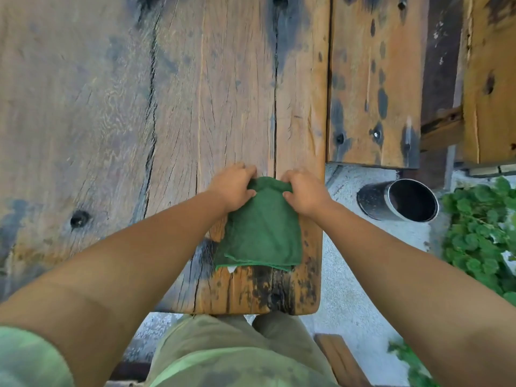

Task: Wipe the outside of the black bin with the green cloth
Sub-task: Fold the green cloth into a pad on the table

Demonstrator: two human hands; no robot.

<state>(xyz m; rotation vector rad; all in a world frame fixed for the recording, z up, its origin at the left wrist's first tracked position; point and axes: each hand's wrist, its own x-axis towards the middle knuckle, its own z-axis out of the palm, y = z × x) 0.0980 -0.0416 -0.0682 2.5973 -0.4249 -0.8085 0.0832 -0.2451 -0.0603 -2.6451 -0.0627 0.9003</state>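
The green cloth (261,230) lies folded on the wooden table (111,107) near its edge, long axis running away from the person. The left hand (233,188) and right hand (305,192) pinch its far corners. To the right, the black bin (398,201) stands on the ground, mouth upward.

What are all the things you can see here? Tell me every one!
green cloth: one, dark green, folded, on the table's near right end.
wooden table: one, weathered brown with dark stains, fills the left and middle.
black bin: one, black with a silvery rim, on the ground right of the table.
wooden bench: one, orange-brown, upper right.
plants: a patch, green, far right.
left hand: one, gripping the cloth's far edge.
right hand: one, gripping the same edge.
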